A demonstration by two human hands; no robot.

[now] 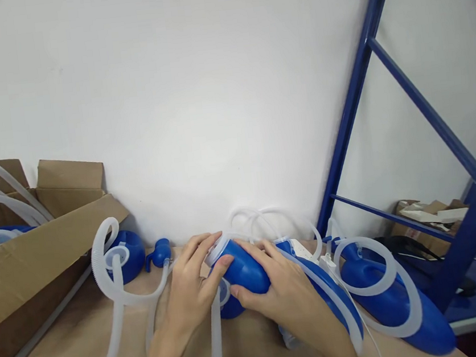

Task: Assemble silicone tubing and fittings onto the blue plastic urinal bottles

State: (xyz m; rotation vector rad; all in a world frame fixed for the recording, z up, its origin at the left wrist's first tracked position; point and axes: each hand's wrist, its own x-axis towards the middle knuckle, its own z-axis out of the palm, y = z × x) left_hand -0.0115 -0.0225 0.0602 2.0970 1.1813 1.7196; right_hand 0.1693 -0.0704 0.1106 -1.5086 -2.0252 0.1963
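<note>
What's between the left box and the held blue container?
Head view: rounded blue vessel, pale hose, small blue piece, then the left hand.

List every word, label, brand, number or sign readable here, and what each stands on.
None can be read.
Blue container in the left hand and right hand: no lettering shows.
Large open carton: no print visible.
White power strip: any marking is too small to read.
Box behind the blue rack: any marking is too blurred.
</note>
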